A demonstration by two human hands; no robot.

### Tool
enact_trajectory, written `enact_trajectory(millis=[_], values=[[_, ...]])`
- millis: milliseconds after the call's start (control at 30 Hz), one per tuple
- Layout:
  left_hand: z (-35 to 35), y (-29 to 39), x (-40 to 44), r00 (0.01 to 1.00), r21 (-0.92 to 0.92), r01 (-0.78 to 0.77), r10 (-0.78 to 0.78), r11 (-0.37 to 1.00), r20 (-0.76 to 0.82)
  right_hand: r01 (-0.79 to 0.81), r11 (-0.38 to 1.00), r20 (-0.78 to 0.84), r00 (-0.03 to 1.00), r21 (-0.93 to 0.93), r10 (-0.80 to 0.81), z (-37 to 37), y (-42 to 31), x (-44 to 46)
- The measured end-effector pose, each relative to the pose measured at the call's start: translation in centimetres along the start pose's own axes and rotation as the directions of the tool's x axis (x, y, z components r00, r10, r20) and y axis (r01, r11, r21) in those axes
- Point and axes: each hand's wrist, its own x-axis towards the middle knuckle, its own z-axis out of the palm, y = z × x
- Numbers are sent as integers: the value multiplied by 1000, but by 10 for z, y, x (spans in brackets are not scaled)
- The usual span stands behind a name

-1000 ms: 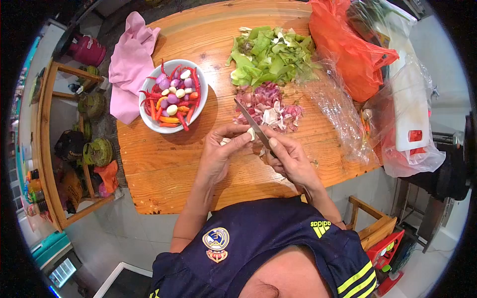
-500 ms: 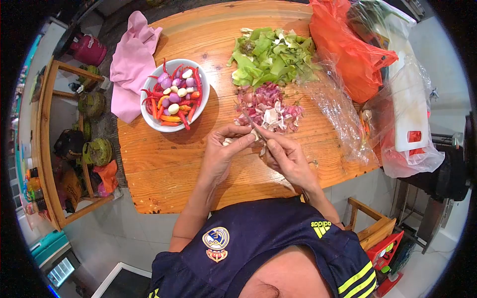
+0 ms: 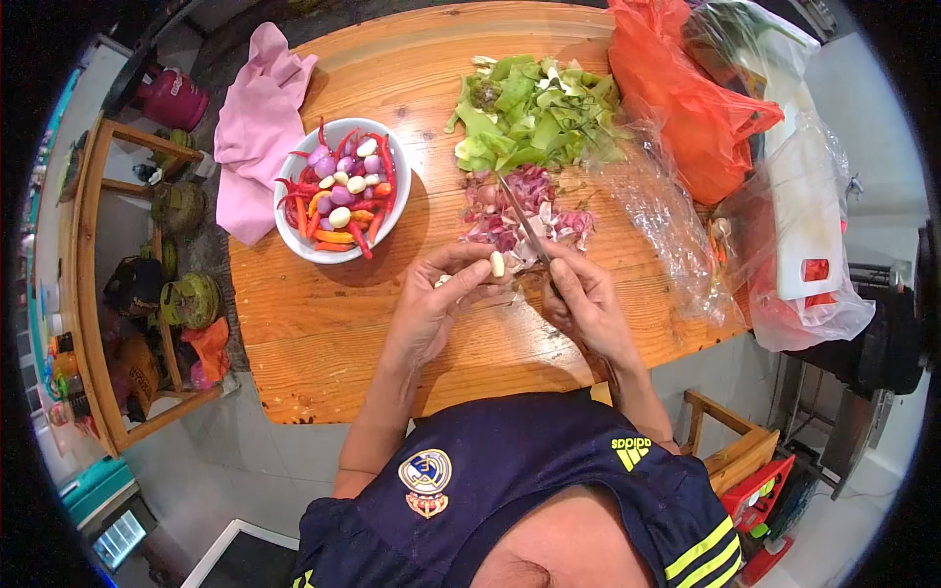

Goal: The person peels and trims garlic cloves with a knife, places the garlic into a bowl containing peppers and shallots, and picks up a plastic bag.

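Observation:
Between the thumb and finger of my left hand [image 3: 446, 291] is a pale peeled garlic clove [image 3: 498, 265]. Another whitish piece shows in the palm, partly hidden by the fingers. My right hand [image 3: 585, 302] is closed around a knife [image 3: 524, 223], its blade pointing up and to the left over the peelings. Just beyond my hands lies a pile of purple and white onion and garlic skins [image 3: 524, 211]. A white bowl [image 3: 284, 235] to the left holds red and orange chillies, peeled shallots and garlic cloves.
Green vegetable peelings [image 3: 539, 108] lie at the table's far side. A red plastic bag [image 3: 686, 98], clear plastic wrap [image 3: 667, 235] and a white cutting board [image 3: 809, 206] crowd the right. A pink cloth [image 3: 260, 137] hangs over the left edge of the wooden table [image 3: 314, 343].
The knife has moved away from the clove and now angles upward over the skins. My hands have drawn slightly apart, leaving the clove exposed in my left fingers.

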Motion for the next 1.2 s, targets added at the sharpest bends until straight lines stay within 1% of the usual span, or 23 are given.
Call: enact_trajectory(millis=[67,100,167,267,300,367,400,467,567,800,900,1000,1100,1167,1200], values=[[-3,-4,1,1000,0,-16,16,1000,17,-11,1000,21,1000,-19,12,1,2,3],[-5,-6,2,999,1,-24,24,1000,25,11,999,23,1000,-33,-10,3,4,4],[-7,-6,2,999,75,-52,52,996,8,55,997,26,998,-61,-53,7,7,6],[-7,-7,2,993,192,-114,120,975,-20,27,994,48,999,-106,-22,11,-1,3],[-7,-8,3,988,231,-138,149,963,-29,36,992,78,997,-122,-27,12,-4,3],[0,-6,2,981,226,-180,193,958,-37,53,987,136,990,-155,-32,12,-10,2],[2,-5,2,976,223,-201,216,954,-41,40,981,162,987,-187,-10,10,-13,1],[-3,-8,3,972,276,-210,231,938,-45,18,968,213,976,-252,37,7,-16,0],[-6,-10,3,970,321,-208,236,924,-52,15,968,236,971,-252,47,3,-12,0],[-3,-4,1,975,360,-182,216,915,-55,14,983,208,978,-184,25,3,-6,1],[-7,-7,3,957,402,-255,289,879,-25,9,992,203,979,-129,18,2,1,3],[-3,-5,2,956,400,-234,284,886,-70,-5,997,201,979,-74,20,1,3,3],[3,0,0,973,350,-158,207,923,-107,-7,1000,202,979,-23,11,1,2,4],[0,-2,1,969,381,-189,236,905,-79,-30,999,199,980,26,24,-2,7,4],[-1,-2,1,966,396,-204,250,895,-66,-44,999,193,980,21,39,-1,4,4]])
